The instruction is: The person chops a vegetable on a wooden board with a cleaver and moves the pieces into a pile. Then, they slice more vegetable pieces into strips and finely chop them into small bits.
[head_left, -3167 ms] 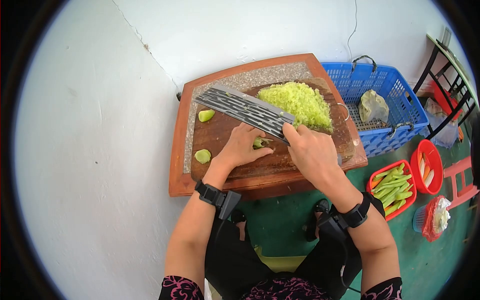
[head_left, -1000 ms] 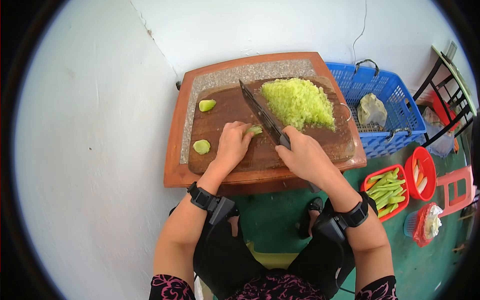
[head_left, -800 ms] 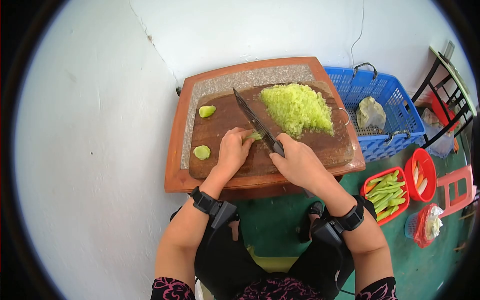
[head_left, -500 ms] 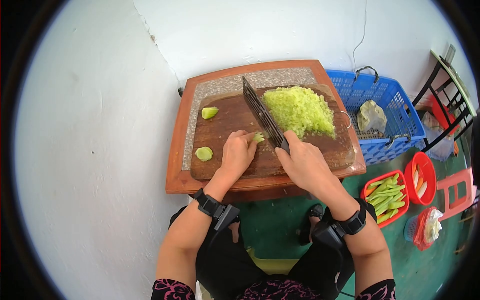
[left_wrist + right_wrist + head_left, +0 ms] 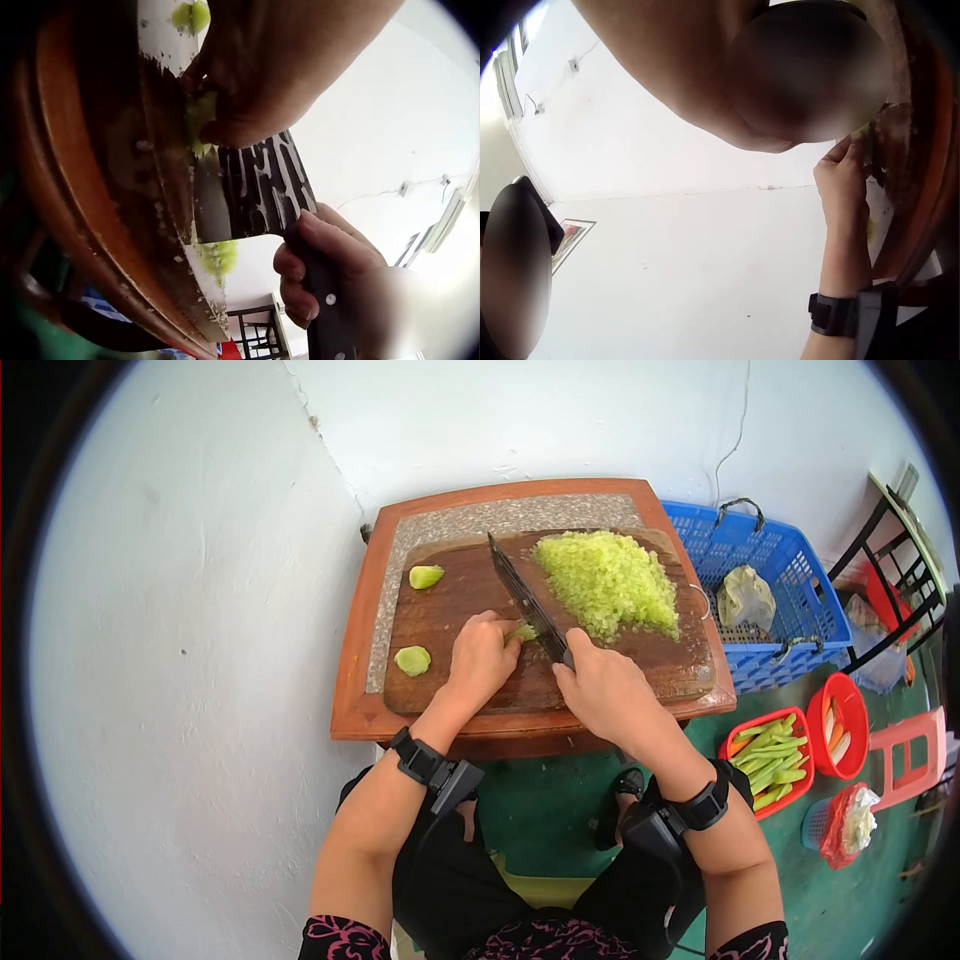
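On the brown cutting board (image 5: 450, 600), my left hand (image 5: 484, 656) pinches a small green vegetable piece (image 5: 524, 631), also seen under the fingers in the left wrist view (image 5: 201, 120). My right hand (image 5: 612, 688) grips the black handle of a cleaver (image 5: 522, 592); its slotted blade (image 5: 262, 184) stands on edge just right of the piece. A heap of chopped light green bits (image 5: 610, 580) lies right of the blade. Two larger green pieces (image 5: 426, 576) (image 5: 412, 660) lie on the board's left side. In the right wrist view the cleaver is hidden.
A blue crate (image 5: 800, 580) with a plastic bag (image 5: 745, 600) stands right of the wooden table (image 5: 354, 690). Below it are a red basket of green vegetables (image 5: 770, 760), a red bowl (image 5: 850, 705), a pink stool (image 5: 915, 755) and a lined bin (image 5: 840, 825). A white wall stands left.
The cleaver has gone from lying tilted over the board to standing on edge beside the piece. Since half a second ago, the blade has come down nearer the piece, which the left hand still pinches.
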Available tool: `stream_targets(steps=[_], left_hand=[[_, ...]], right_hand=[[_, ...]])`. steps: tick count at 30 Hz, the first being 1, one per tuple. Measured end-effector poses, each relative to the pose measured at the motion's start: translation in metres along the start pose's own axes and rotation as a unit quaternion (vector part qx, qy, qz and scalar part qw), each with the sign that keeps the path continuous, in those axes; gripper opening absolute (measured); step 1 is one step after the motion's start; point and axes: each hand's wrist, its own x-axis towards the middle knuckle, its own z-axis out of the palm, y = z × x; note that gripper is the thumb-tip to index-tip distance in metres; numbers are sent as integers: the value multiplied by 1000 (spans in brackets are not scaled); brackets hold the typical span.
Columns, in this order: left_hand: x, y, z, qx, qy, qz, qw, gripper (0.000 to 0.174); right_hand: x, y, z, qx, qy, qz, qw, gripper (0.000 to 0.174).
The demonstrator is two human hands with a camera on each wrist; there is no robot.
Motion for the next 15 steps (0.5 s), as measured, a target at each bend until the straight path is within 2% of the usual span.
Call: stream_targets(steps=[8,15], left_hand=[[-5,-4,4,-13,26,31,999,19],[-4,-1,6,14,24,21,999,20]], right_hand=[[1,-6,-17,10,19,2,1000,21],[3,5,2,-19,-5,-12,1000,21]])
